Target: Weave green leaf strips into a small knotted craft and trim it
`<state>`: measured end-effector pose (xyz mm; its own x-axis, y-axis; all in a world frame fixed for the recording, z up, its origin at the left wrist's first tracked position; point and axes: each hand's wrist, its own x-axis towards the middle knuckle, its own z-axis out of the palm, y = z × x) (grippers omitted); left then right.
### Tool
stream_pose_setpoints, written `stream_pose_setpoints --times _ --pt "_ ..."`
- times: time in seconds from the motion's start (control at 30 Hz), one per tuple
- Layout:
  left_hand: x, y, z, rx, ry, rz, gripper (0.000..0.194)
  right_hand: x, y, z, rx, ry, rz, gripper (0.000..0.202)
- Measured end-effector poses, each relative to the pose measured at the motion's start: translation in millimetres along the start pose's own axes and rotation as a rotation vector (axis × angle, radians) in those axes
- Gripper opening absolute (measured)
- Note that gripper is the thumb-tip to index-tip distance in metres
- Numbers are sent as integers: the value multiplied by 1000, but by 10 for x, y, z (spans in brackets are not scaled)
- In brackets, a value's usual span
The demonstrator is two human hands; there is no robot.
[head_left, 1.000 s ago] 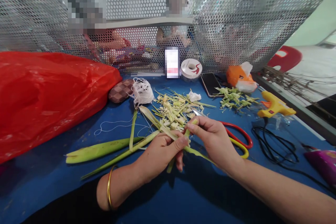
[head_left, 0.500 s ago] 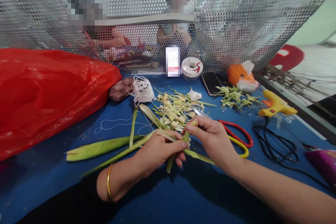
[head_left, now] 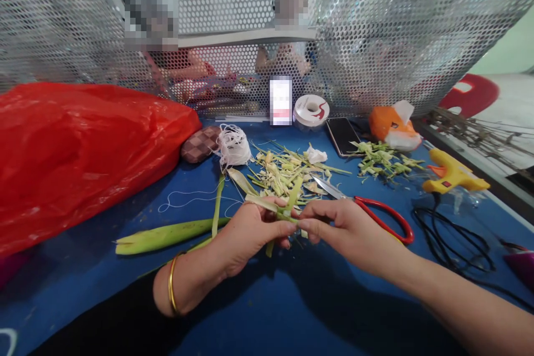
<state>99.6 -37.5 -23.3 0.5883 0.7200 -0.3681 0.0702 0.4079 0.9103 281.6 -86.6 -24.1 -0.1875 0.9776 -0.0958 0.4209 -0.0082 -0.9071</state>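
Green leaf strips (head_left: pixel 295 192) cross one another between my hands, one standing upright and a paler one lying over the left fingers. My left hand (head_left: pixel 259 229) is closed and pinches them where they cross. My right hand (head_left: pixel 336 227) meets it there, thumb and forefinger pinched at the crossing; the bit of strip between those fingertips is mostly hidden. Red-handled scissors (head_left: pixel 386 211) lie partly behind my right hand, blades pointing to the far left. Beyond my hands lies a pile of leaf scraps (head_left: pixel 277 169). Long green leaves (head_left: pixel 167 235) rest by my left forearm.
A red plastic bag (head_left: pixel 83 161) fills the left side. Farther back are white string (head_left: pixel 233 146), a ribbon spool (head_left: pixel 311 111), a lit phone (head_left: pixel 281 101), a dark phone (head_left: pixel 344 137) and an orange tissue pack (head_left: pixel 392 125). A yellow glue gun (head_left: pixel 454 172) with black cable lies right.
My right fingers have come down from the raised strip end to the crossing beside my left fingertips. The strip now stands upright. The whole view has shifted slightly.
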Motion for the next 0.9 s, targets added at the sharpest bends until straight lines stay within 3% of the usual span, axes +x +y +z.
stream_pose_setpoints --times 0.2,0.4,0.7,0.9 --pt "4 -32 21 140 25 -24 32 -26 -63 30 -66 14 -24 30" --pt "-12 -10 25 42 21 19 32 -80 -96 10 -151 13 -72 30" --pt "52 -21 -63 21 62 -68 37 -92 -71 37 -211 17 -71 29" --pt "-4 41 -50 -2 -21 -66 40 -28 -33 -15 -87 23 -15 29"
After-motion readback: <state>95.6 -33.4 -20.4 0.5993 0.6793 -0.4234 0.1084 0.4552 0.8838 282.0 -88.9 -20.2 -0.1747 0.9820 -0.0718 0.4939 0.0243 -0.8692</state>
